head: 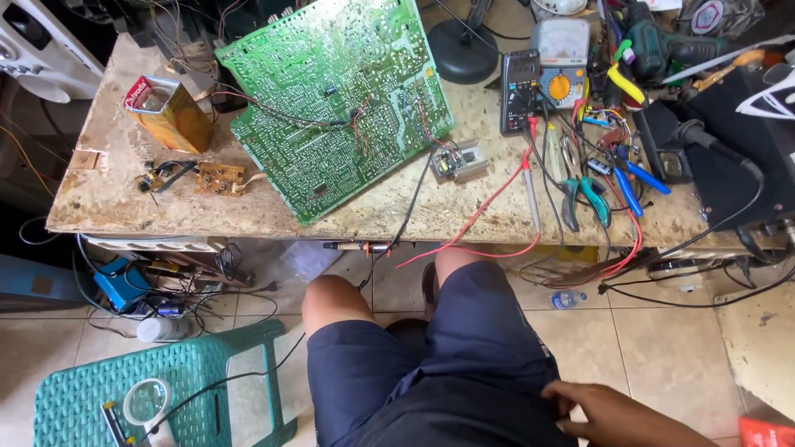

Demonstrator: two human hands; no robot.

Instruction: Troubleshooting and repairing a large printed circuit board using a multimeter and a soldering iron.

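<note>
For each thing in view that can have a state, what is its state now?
Right hand: resting on the dark shorts, holding nothing.
Green circuit board: solder side up, wires attached.
Tin can: open, tilted.
Black multimeter: lying flat, leads plugged in.
Pliers: closed, on the worktable.
Magnifying glass: lying on green stool.

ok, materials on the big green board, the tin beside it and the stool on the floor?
Circuit board: rigid laminate, probably fibreglass, glossy green coat with many dull solder dots.
Tin: sheet metal by its look, brassy reflective walls, red printed band at the opened top.
Stool: moulded plastic, matte teal, woven-pattern seat.
Right hand rests on the dark shorts.
</note>
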